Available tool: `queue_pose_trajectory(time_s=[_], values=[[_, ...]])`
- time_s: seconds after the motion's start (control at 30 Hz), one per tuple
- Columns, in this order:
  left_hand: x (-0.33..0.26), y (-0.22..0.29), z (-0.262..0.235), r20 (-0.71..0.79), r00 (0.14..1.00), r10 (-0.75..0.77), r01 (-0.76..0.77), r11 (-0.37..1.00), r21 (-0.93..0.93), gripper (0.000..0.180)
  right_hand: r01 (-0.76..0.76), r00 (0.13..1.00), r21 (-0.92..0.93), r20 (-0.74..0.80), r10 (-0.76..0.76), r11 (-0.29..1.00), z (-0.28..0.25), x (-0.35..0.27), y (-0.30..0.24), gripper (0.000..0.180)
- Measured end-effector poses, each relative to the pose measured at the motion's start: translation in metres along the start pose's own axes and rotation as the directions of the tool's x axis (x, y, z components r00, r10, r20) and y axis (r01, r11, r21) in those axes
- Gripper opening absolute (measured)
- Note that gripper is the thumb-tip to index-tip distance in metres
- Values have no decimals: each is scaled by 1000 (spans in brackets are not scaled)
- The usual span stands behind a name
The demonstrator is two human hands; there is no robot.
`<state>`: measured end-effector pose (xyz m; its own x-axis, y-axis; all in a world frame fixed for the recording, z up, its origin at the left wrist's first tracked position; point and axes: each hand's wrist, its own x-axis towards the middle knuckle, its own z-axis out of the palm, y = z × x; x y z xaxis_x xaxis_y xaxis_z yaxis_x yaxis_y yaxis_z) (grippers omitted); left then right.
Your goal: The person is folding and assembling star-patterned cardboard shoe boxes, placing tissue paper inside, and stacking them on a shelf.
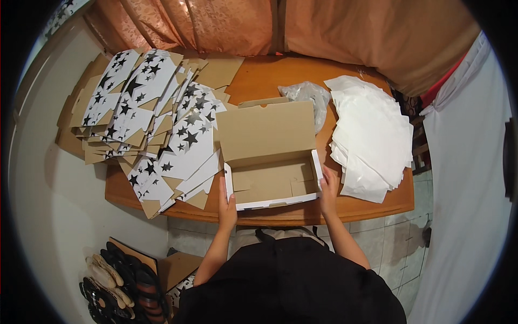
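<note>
An assembled cardboard box (274,175) stands at the front of the wooden table, its lid raised at the back and its brown inside bare. My left hand (227,208) presses against the box's left end, fingers along the outer wall. On the opposite end, my right hand (328,193) lies along the wall in the same way, so the box is held between both palms. Left of it are piled flat cardboard blanks (141,105), white with black stars. A stack of white paper sheets (371,137) lies to the right.
Behind the lid sits a crumpled clear plastic bag (308,93). Orange curtains (226,24) hang along the table's far side, and a white cloth (458,162) hangs at right. Several shoes (113,281) are grouped on the floor at lower left.
</note>
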<state>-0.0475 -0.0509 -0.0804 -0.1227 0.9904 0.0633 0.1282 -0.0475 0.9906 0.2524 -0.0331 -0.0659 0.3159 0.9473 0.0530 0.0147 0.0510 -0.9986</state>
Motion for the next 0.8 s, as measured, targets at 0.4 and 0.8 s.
queue_pose_trajectory(time_s=[0.4,0.8], values=[[62,85,35,554,785,276,-609,509,608,47,36,998,-289,-42,-50,957,5,-5,4,44],[101,-20,127,993,61,97,-885,465,9,56,-44,998,-42,-46,42,998,8,-25,0,45]])
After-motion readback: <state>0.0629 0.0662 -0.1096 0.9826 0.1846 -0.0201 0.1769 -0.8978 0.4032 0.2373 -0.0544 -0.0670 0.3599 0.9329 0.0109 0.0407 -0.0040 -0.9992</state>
